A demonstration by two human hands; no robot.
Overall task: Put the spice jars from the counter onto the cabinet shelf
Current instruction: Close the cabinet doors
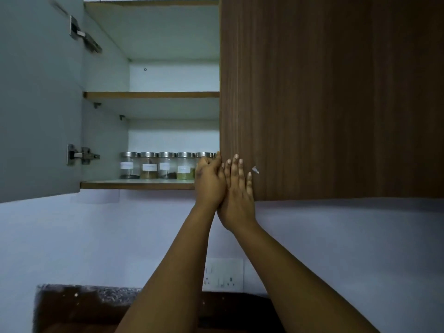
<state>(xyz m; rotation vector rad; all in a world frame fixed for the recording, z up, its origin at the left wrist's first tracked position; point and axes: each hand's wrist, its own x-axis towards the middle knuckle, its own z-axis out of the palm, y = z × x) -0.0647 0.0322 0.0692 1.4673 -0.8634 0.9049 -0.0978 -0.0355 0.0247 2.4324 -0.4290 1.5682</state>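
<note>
Nearest, the right hand (237, 188) lies flat, fingers straight, against the closed cabinet door (331, 97). Just left of it, the left hand (210, 181) curls round a partly hidden spice jar (203, 156) standing upright on the lower shelf (137, 185). Beyond its fingers, leftward, four more jars (157, 165) stand in a row.

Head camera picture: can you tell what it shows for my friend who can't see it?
Two hands reach up to an open cabinet: the left hand curls by the jars, the right hand lies flat on the closed wooden door. Spice jars with silver lids stand in a row on the bottom shelf.
</note>
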